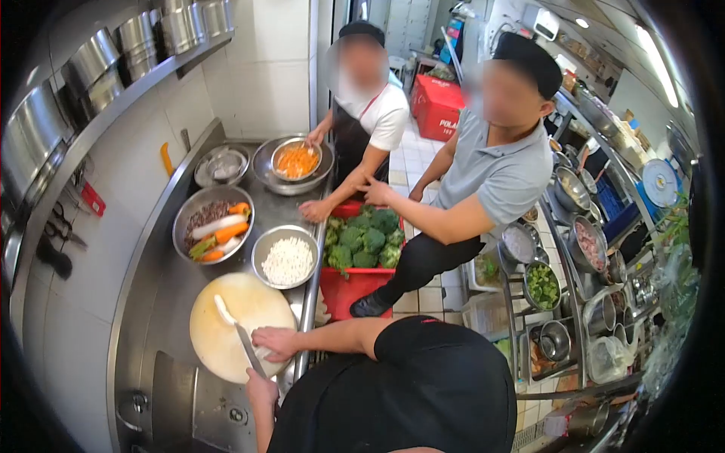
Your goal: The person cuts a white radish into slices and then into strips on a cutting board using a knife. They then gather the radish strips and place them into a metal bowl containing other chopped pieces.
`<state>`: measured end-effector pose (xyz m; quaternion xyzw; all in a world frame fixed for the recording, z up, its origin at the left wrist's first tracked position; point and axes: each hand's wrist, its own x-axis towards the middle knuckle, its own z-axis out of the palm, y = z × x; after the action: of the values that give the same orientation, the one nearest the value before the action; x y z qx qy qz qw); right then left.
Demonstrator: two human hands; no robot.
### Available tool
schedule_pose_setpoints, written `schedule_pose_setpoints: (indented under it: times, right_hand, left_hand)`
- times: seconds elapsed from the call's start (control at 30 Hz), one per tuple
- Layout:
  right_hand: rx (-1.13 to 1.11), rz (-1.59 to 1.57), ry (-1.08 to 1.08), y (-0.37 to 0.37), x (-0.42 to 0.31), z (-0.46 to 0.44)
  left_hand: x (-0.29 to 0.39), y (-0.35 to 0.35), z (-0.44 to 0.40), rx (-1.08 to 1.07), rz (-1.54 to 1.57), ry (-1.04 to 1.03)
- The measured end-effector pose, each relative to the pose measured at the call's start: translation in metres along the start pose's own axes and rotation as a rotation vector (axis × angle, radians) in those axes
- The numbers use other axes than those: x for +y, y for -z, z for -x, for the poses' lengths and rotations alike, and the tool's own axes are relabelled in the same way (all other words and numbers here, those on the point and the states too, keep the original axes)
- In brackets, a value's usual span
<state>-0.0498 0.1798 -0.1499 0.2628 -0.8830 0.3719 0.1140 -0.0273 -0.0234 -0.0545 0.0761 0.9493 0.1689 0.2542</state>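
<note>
My left hand point(262, 389) is closed round the handle of a kitchen knife point(249, 347), whose blade slants up and left across the round cutting board point(215, 351). My right hand point(276, 343) lies on the board beside the blade, fingers bent over a white piece of food that they mostly hide. Near the knife tip is a slim white strip of food point(224, 309). Just beyond the board, a steel bowl point(254, 249) holds small white cubes point(287, 261). Another bowl point(178, 226) contains carrots point(229, 232), a white root and dark reddish bits.
Below the board lies a sink point(219, 411). A red crate of broccoli point(364, 240) stands beside the counter. One co-worker point(362, 113) holds a bowl of orange shreds point(296, 160); another point(491, 151) reaches toward that person's arm. Steel pots point(91, 64) line the wall shelf.
</note>
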Motion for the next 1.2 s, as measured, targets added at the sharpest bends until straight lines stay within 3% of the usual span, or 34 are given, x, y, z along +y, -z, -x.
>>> schedule_pose_setpoints:
  times: [0.8, 1.2]
  right_hand:
    - [0.005, 0.076, -0.045, -0.002, 0.001, 0.002]
    - [0.002, 0.116, -0.020, -0.007, 0.005, 0.005]
  left_hand:
    - [0.012, 0.011, 0.003, -0.078, 0.031, 0.053]
    - [-0.013, -0.012, -0.012, -0.012, -0.002, 0.021]
